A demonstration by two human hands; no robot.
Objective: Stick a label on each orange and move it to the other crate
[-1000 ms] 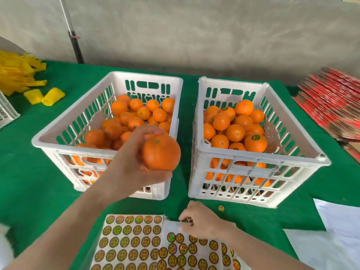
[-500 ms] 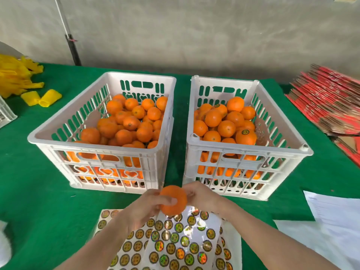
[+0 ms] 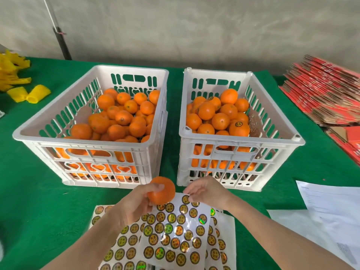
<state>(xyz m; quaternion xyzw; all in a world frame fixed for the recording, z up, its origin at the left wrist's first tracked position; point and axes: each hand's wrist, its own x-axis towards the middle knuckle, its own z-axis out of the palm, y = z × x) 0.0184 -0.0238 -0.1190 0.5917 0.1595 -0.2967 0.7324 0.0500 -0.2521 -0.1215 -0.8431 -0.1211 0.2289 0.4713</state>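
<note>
Left hand [image 3: 136, 205] grips an orange [image 3: 163, 191] above label sheets [image 3: 175, 236]; right hand [image 3: 208, 191] curls beside it, grasp unclear.

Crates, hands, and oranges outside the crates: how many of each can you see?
White crates: 2, left crate and right crate
Hands: 2, left hand and right hand
Oranges outside crates: 1, the orange held by the left hand
Total: 5

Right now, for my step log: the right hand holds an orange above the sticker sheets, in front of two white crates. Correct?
No: the head view shows the left hand holds the orange above the sticker sheets, in front of two white crates.
</note>
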